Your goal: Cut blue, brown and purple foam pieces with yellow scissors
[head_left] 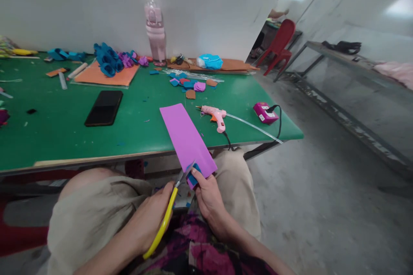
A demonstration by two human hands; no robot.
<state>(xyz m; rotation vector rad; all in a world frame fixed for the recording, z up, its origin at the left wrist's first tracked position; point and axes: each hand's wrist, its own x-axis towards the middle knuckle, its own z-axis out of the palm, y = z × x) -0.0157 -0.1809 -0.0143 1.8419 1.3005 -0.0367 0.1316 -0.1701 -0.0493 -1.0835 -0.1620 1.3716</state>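
My left hand (153, 212) is closed around a pair of scissors (163, 226) with yellow handles. Their blades are partly open at the lower edge of a long purple foam sheet (187, 137). Pinched in my right hand (209, 197) are that sheet's near end and a small blue foam piece (194, 177), which lies against the purple under my thumb. The sheet's far end reaches over the green table (142, 142), while its near end is above my lap. Right of the sheet lies a pink glue gun (216, 116) with a clear glue stick in its back.
A black phone (103, 108) lies at left on the table. Cut foam pieces (189, 85), blue foam flowers (108, 59) and a pink bottle (156, 36) are farther back. A magenta power socket (266, 113) sits near the right edge, beyond which stands a red chair (280, 47).
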